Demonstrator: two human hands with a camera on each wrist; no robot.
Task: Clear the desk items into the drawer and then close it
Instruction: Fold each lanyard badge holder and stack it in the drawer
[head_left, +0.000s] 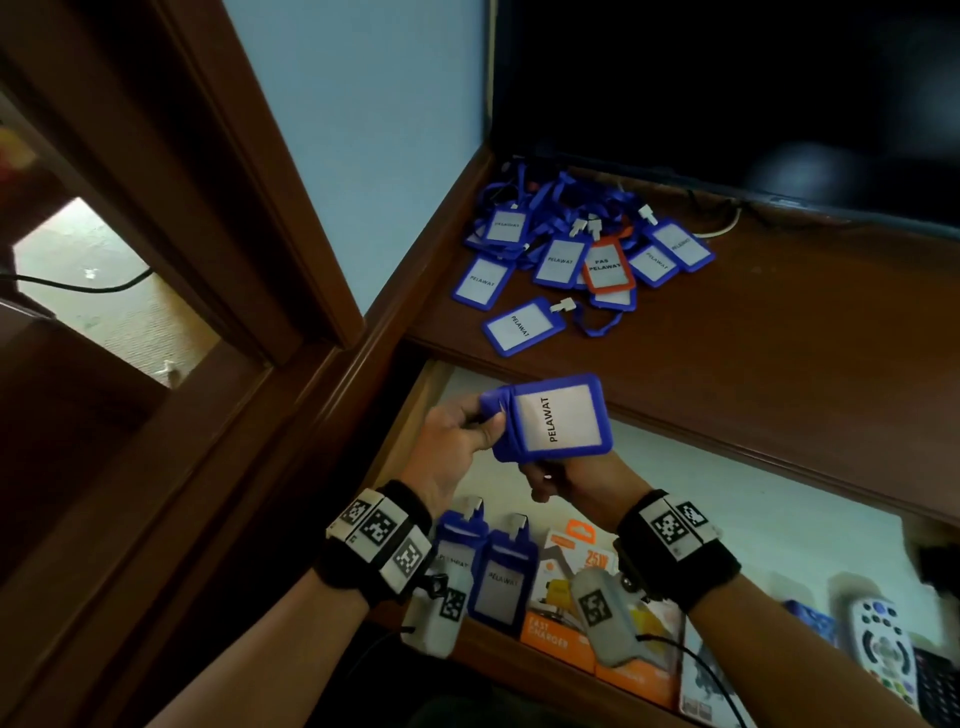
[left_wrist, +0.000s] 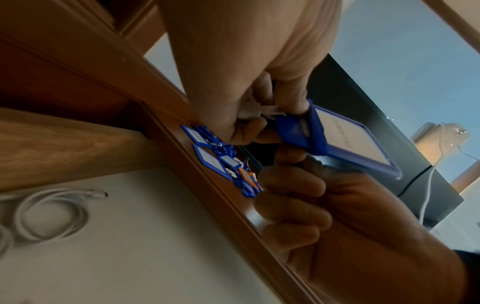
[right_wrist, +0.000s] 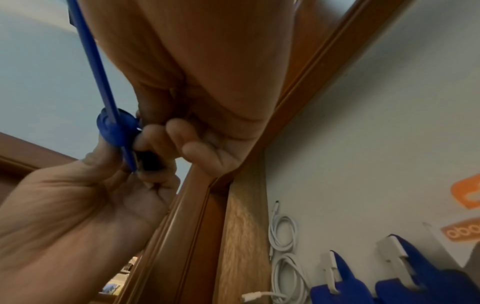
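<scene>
While the desk (head_left: 779, 322) runs across the far side of the scene with its front edge just past the hands, the open drawer (head_left: 727, 499) lies directly beneath them, so whatever they hold only has to go down, not forward. Largest of what remains to be cleared is the pile of blue badge holders (head_left: 576, 254) with tangled lanyards at the desk's back left corner, under the dark monitor (head_left: 727, 93); it sits beyond both hands and somewhat nearer the left one, I would say.

Closer in, the held badge holder (head_left: 553, 418), marked PELAWAT, is up in the air above the drawer's back left part, its long axis running roughly left to right across the person. The left hand (head_left: 457, 441) pinches its clip end between thumb and fingers, and the right hand (head_left: 576, 480) is curled under its lower edge; the right wrist view shows a blue lanyard (right_wrist: 116, 127) wound round the holder there, pressed by the fingertips. Both hands are therefore clamped on the same holder, close together.

Below them, two stowed badge holders (head_left: 498, 577) stand at the drawer's near edge beside an orange charger box (head_left: 561, 618), with a remote control (head_left: 883, 649) off to the right and white coiled cables (right_wrist: 283, 236) at the left wall.
</scene>
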